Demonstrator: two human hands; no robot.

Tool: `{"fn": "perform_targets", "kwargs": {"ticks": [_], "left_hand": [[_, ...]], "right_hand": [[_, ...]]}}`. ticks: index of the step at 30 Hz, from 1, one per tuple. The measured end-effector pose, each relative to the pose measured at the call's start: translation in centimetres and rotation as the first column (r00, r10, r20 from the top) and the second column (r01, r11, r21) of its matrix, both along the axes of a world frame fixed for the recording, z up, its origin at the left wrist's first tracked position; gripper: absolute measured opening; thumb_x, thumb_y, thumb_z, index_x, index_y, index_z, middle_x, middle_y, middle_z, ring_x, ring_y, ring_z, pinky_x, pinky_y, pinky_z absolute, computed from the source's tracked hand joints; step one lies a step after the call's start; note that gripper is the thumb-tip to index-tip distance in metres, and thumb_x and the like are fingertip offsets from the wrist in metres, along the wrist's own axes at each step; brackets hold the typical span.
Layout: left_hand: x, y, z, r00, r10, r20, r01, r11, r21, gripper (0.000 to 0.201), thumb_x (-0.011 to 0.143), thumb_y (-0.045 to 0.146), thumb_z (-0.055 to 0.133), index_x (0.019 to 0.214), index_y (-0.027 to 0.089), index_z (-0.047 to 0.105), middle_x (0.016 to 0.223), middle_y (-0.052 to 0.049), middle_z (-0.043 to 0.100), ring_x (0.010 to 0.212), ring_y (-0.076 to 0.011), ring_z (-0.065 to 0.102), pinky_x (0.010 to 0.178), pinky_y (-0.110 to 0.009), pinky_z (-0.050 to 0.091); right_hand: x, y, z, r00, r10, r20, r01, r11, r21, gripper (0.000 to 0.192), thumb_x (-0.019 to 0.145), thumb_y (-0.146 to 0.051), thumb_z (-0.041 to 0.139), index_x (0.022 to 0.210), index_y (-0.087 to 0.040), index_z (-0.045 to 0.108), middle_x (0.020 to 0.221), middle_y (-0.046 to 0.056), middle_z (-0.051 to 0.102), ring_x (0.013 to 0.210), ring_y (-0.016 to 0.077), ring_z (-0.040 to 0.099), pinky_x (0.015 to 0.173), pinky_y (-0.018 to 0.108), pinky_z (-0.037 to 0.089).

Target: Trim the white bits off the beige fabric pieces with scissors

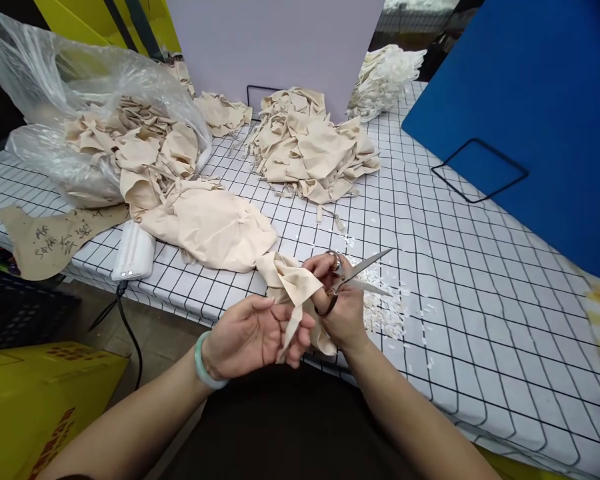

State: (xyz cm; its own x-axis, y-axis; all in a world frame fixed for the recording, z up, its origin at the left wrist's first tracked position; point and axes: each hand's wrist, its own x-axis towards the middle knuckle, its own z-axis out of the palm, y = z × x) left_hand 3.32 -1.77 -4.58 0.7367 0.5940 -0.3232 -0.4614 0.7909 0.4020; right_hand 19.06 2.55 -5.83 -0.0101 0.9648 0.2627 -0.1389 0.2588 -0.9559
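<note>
Holding the scissors in your right hand, fingers through the handles and blades parted, you keep them over the near edge of the table, just beside a scatter of clippings. Your left hand, palm up and fingers half curled, pinches a strip of the cloth that trails from the loose pieces toward the bag. A second pile lies well apart, farther back.
</note>
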Motion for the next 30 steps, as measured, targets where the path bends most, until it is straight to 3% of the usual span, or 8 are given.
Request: {"fn": "perform_targets", "kwargs": {"ticks": [3,5,10,13,17,20,25,30], "left_hand": [[0.9,-0.1,-0.1,0.987,-0.096,0.132,0.098,0.995,-0.013,0.051,0.086,0.049,0.052,0.105,0.006,0.071,0.082,-0.01,0.067,0.074,-0.0202,0.064,0.082,-0.039,0.051],[1.6,-0.2,0.2,0.991,-0.025,0.13,0.023,1.0,0.012,0.034,0.085,0.041,0.061,0.097,0.01,0.071,0.073,-0.005,0.061,0.069,-0.0162,0.06,0.083,-0.039,0.051],[1.1,-0.3,0.9,0.938,0.201,-0.284,-0.116,0.951,0.288,0.025,0.085,0.038,0.072,0.087,0.014,0.069,0.069,-0.001,0.054,0.06,-0.0102,0.049,0.061,-0.026,0.048],[0.1,-0.4,1.8,0.728,0.42,-0.542,0.051,0.756,0.653,0.026,0.095,0.038,0.06,0.094,0.015,0.072,0.076,-0.004,0.059,0.068,-0.0135,0.053,0.063,-0.026,0.046],[-0.6,-0.1,3.4,0.541,0.715,-0.443,0.213,0.394,0.894,0.026,0.101,0.028,0.05,0.096,0.017,0.073,0.092,-0.008,0.058,0.091,-0.0196,0.056,0.082,-0.033,0.049],[-0.4,0.6,3.5,0.501,0.79,-0.353,0.211,0.284,0.935,0.026,0.1,0.024,0.049,0.09,0.018,0.072,0.11,-0.011,0.058,0.115,-0.0247,0.052,0.102,-0.039,0.044],[1.1,1.6,1.4,0.638,0.697,-0.327,-0.143,0.525,0.839,0.032,0.103,0.031,0.045,0.081,0.017,0.064,0.102,-0.007,0.055,0.074,-0.0135,0.054,0.068,-0.03,0.05],[2.5,1.1,0.1,0.674,0.639,-0.371,-0.14,0.603,0.785,0.032,0.102,0.034,0.046,0.083,0.015,0.064,0.112,-0.007,0.048,0.061,-0.0079,0.043,0.053,-0.026,0.043]], "right_hand": [[-0.4,0.3,0.9,0.996,0.085,-0.022,-0.084,0.996,0.031,0.024,0.081,-0.03,0.068,0.078,-0.025,0.044,0.081,0.0,0.058,0.076,0.0169,0.058,0.074,0.033,0.05],[-0.4,0.4,1.3,0.994,0.105,0.003,-0.105,0.994,0.012,0.028,0.081,-0.036,0.068,0.078,-0.025,0.043,0.081,0.001,0.059,0.076,0.0179,0.058,0.072,0.034,0.051],[0.4,0.9,0.7,0.998,0.022,0.056,-0.02,0.999,-0.034,0.026,0.08,-0.035,0.068,0.077,-0.025,0.044,0.081,0.001,0.058,0.078,0.0176,0.057,0.072,0.033,0.05],[0.7,1.0,-0.4,0.999,0.004,0.035,0.0,0.993,-0.115,0.026,0.077,-0.034,0.07,0.076,-0.024,0.046,0.083,0.001,0.058,0.077,0.0163,0.056,0.071,0.031,0.05],[-0.5,-0.3,-1.4,0.996,0.064,-0.065,-0.081,0.947,-0.31,0.035,0.069,-0.037,0.079,0.077,-0.023,0.049,0.084,0.0,0.06,0.072,0.0141,0.056,0.068,0.028,0.051],[-2.1,-2.0,-1.7,0.981,0.128,-0.142,-0.177,0.89,-0.42,0.041,0.068,-0.043,0.082,0.076,-0.024,0.047,0.073,-0.003,0.055,0.062,0.0125,0.053,0.057,0.026,0.048],[-1.1,-3.4,-1.5,0.956,0.293,-0.031,-0.281,0.875,-0.394,0.038,0.074,-0.05,0.076,0.086,-0.024,0.052,0.076,-0.001,0.056,0.069,0.0162,0.057,0.062,0.029,0.051],[4.2,-3.3,0.2,0.791,0.225,0.569,-0.111,0.967,-0.228,0.039,0.077,-0.059,0.069,0.085,-0.022,0.062,0.088,0.006,0.059,0.084,0.0236,0.057,0.076,0.04,0.05]]}}
